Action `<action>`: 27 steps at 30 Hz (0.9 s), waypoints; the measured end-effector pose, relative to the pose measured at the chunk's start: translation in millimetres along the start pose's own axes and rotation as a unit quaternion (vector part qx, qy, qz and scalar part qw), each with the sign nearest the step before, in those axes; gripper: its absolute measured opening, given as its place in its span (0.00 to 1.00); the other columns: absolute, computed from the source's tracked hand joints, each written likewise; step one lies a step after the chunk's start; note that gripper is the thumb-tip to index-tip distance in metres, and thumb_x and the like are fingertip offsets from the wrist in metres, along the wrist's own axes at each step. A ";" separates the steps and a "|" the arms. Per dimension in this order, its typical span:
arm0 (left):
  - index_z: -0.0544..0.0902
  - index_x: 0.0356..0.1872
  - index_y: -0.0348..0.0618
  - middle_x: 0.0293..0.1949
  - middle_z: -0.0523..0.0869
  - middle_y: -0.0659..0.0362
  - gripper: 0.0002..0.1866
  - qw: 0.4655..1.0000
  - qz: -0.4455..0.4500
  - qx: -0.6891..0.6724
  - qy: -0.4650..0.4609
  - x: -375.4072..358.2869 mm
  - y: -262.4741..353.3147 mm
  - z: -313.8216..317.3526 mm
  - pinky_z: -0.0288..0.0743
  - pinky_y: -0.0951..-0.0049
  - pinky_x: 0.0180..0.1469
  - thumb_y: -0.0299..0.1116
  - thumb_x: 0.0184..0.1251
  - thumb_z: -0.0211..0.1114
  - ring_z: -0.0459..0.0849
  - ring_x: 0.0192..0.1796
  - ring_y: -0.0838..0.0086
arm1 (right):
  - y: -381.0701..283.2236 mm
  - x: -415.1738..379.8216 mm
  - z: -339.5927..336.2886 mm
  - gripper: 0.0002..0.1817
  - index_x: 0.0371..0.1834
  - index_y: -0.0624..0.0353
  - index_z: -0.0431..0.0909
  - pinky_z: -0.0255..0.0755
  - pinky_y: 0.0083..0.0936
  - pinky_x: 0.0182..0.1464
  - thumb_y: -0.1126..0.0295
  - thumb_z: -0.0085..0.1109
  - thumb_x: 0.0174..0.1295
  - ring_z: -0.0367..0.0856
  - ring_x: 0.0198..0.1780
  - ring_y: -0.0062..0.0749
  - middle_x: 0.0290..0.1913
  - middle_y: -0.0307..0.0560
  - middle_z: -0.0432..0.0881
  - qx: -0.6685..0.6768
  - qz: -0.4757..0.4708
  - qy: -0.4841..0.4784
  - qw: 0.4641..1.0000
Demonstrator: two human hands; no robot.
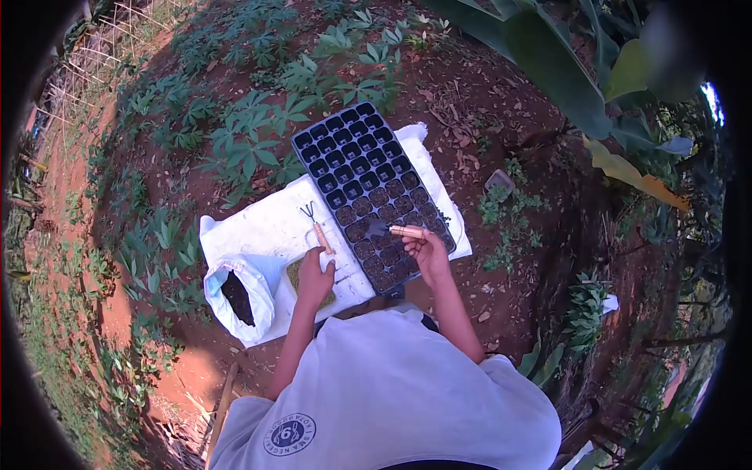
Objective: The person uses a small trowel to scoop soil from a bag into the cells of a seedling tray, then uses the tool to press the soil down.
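A black seedling tray (356,160) lies at a slant on white sheeting; its far cells are empty, while the near ones hold dark soil. My right hand (427,252) is closed around the wooden handle of a small trowel (406,231), whose dark blade is over the soil-filled cells. Left of the tray, my left hand (316,276) is beside the wooden handle of a small hand rake (319,233), its prongs pointing away from me. Whether the fingers grip that handle is too small to tell.
An open white bag (270,296) of dark soil stands at the left of the white sheeting (251,223). A yellowish-green container (294,271) is partly behind my left hand. Leafy plants (251,145) grow beyond, and large leaves (556,74) hang at the upper right.
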State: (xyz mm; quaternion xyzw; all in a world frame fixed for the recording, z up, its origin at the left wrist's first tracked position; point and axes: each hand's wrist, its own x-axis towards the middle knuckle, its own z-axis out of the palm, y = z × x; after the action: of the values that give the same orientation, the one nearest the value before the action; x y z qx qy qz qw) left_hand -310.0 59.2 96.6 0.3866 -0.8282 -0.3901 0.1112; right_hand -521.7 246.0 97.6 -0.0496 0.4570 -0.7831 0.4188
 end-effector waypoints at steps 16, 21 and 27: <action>0.49 0.72 0.29 0.72 0.56 0.35 0.43 0.989 -0.143 0.026 -0.029 26.7 43.4 112.8 0.60 0.60 0.71 0.40 0.63 0.61 0.64 0.70 0.45 | -59.3 80.1 -103.1 0.21 0.63 0.59 0.71 0.68 0.20 0.42 0.61 0.41 0.72 0.76 0.39 0.22 0.48 0.43 0.81 -0.049 -0.006 0.058 0.997; 0.48 0.73 0.30 0.72 0.55 0.35 0.43 0.991 -0.126 0.038 -0.014 25.3 37.4 119.1 0.57 0.61 0.72 0.38 0.64 0.60 0.60 0.73 0.46 | -56.8 94.5 -96.6 0.20 0.65 0.58 0.70 0.69 0.15 0.40 0.67 0.46 0.72 0.77 0.40 0.18 0.49 0.42 0.81 -0.126 -0.006 0.045 0.991; 0.47 0.73 0.30 0.72 0.55 0.35 0.43 0.987 -0.158 0.026 -0.028 27.4 55.7 109.3 0.57 0.63 0.72 0.37 0.64 0.60 0.60 0.73 0.49 | -41.3 103.3 -104.3 0.21 0.64 0.55 0.73 0.68 0.17 0.42 0.74 0.54 0.67 0.75 0.43 0.22 0.52 0.42 0.78 -0.318 -0.191 -0.001 0.929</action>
State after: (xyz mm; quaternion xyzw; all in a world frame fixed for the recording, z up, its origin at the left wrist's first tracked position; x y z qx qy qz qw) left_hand -412.5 122.7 60.9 0.5042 -0.7694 -0.3920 0.0146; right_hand -661.6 253.4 37.1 -0.2672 0.6638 -0.6615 0.2244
